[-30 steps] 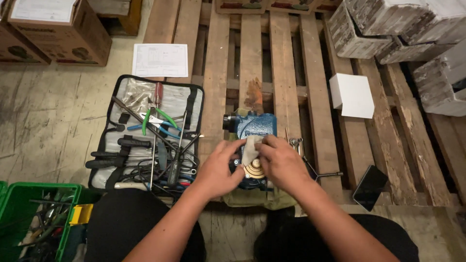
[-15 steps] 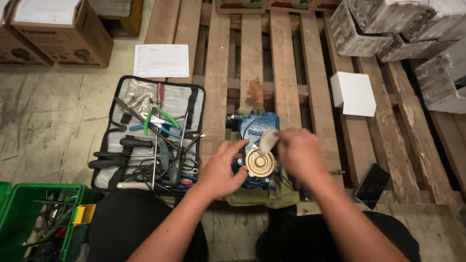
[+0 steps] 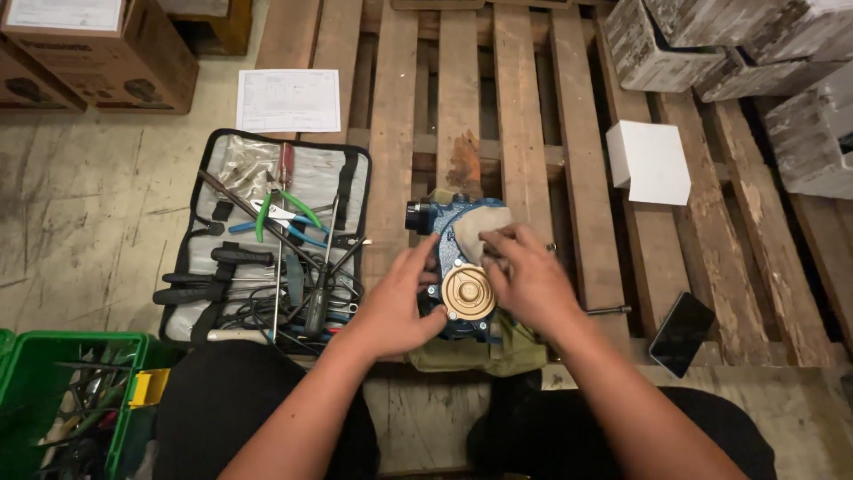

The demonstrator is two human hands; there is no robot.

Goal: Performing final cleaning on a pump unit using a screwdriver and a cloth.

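A blue pump body (image 3: pixel 435 222) with a round brass disc (image 3: pixel 468 292) on its face rests on an olive cloth (image 3: pixel 498 354) on a wooden pallet (image 3: pixel 524 116). My left hand (image 3: pixel 400 302) grips the pump's left side, thumb by the disc. My right hand (image 3: pixel 529 277) presses a beige rag (image 3: pixel 475 227) against the pump's upper face, just above and right of the disc.
An open tool roll (image 3: pixel 267 240) with pliers and screwdrivers lies to the left, a paper sheet (image 3: pixel 289 100) above it. A green crate (image 3: pixel 62 400) sits bottom left. A white box (image 3: pixel 650 162), a phone (image 3: pixel 681 333), cardboard boxes (image 3: pixel 89 49) and grey blocks (image 3: pixel 711 40) surround the pallet.
My right hand has moved back over the pump with the rag, from the right of the disc to just above it. The left hand stayed on the pump's left side.
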